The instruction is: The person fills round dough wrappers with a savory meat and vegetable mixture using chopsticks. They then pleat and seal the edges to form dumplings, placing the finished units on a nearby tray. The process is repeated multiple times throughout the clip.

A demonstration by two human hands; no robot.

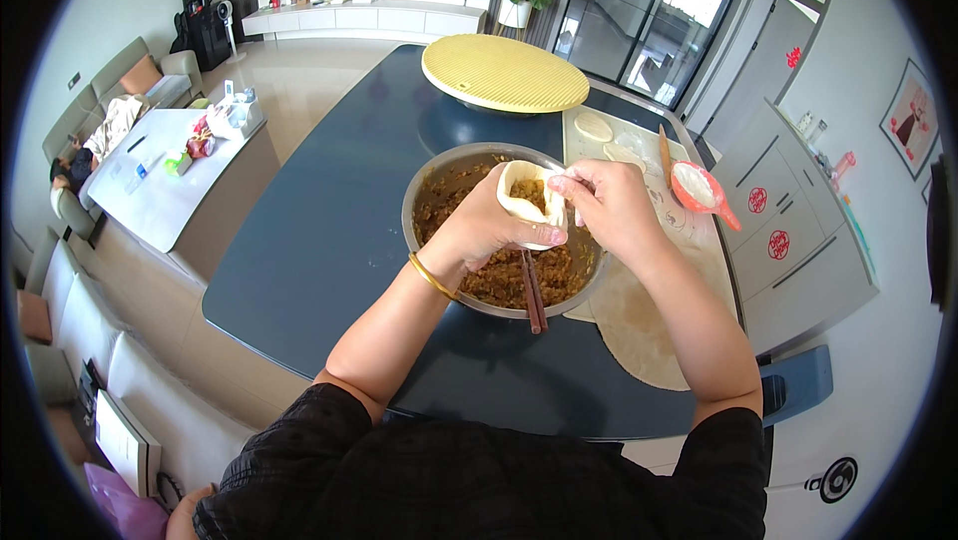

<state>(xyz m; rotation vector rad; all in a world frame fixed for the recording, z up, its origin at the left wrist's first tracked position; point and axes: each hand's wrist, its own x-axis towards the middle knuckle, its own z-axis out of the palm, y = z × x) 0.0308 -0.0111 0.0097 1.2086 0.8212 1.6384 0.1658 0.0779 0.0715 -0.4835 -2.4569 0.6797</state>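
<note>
My left hand (486,214) cups a round dough wrapper (530,229) that holds brownish-yellow filling, above a large steel bowl (410,222). The fingers of my right hand (606,199) pinch the wrapper's right edge, which stands up around the filling. The bowl contains minced filling (542,278). A pair of brown chopsticks (534,300) leans out over the bowl's near rim. To the right, flat dough rounds (593,126) lie on a pale mat (696,255) with a wooden rolling pin (664,157) and a red scoop of flour (696,187).
A yellow ridged round tray (505,73) rests at the dark table's (314,218) far end. A blue chair (801,384) stands at the right. Farther left are a low white table (165,166) bearing packets, and a sofa with a person (71,162) on it.
</note>
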